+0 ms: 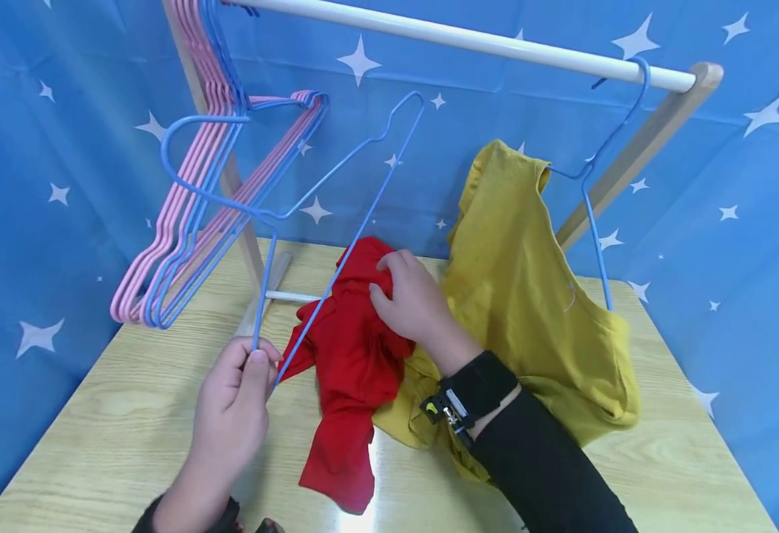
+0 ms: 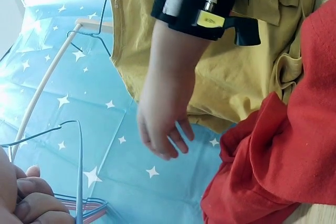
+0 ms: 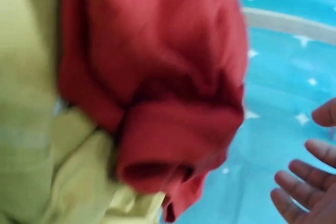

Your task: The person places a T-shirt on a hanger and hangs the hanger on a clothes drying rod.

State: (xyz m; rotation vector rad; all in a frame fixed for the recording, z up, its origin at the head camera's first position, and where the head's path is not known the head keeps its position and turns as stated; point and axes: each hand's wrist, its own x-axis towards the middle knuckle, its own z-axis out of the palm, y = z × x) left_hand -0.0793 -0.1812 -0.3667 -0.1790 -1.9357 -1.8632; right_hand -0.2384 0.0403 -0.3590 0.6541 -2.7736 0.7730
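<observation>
My left hand [image 1: 236, 392] grips a blue wire hanger [image 1: 251, 211] by one lower corner, thumb on top. The hanger is held up and tilted, its hook toward the left. Below and behind its long wire, a crumpled red garment [image 1: 356, 355] lies on the table. My right hand [image 1: 416, 296] is over the upper part of the red garment, fingers spread and slightly bent. In the right wrist view, these fingers [image 3: 294, 187] are apart from the red cloth with nothing between them. Against the red garment sits a yellow garment [image 1: 516, 281], hung partly on another blue hanger [image 1: 592, 200].
A rack with a white rail [image 1: 469, 44] and wooden posts [image 1: 629, 155] stands on the wooden table [image 1: 116, 444]. Several pink and blue hangers [image 1: 183, 215] hang together at its left end. Behind is a blue curtain [image 1: 716, 244] with white stars.
</observation>
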